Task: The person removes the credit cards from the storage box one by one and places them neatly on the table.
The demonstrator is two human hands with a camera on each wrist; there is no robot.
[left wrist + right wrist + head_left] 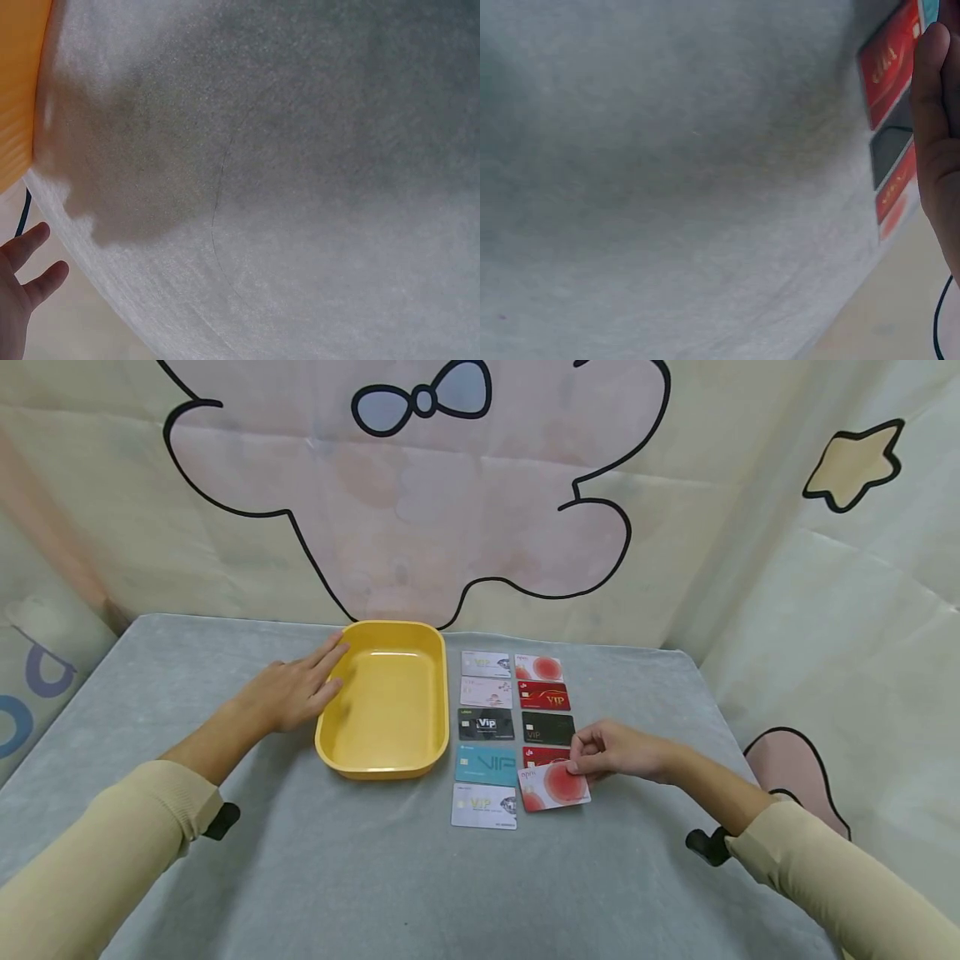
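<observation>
Grey cloth covers the table (300, 877). Nearest, the right hand (611, 752) pinches a white card with red circles (553, 787) (lowest in two card columns). Farther, the left hand (296, 689) rests flat against an empty yellow tray (386, 710).

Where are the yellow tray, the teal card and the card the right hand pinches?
yellow tray (390, 768), head view, near rim.
teal card (486, 764), head view, centre.
white card with red circle (551, 789), head view, centre.

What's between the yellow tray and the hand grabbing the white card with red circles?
In the head view, a column of five cards, including the turquoise VIP card, lies between the yellow plastic tray and the right hand.
</observation>
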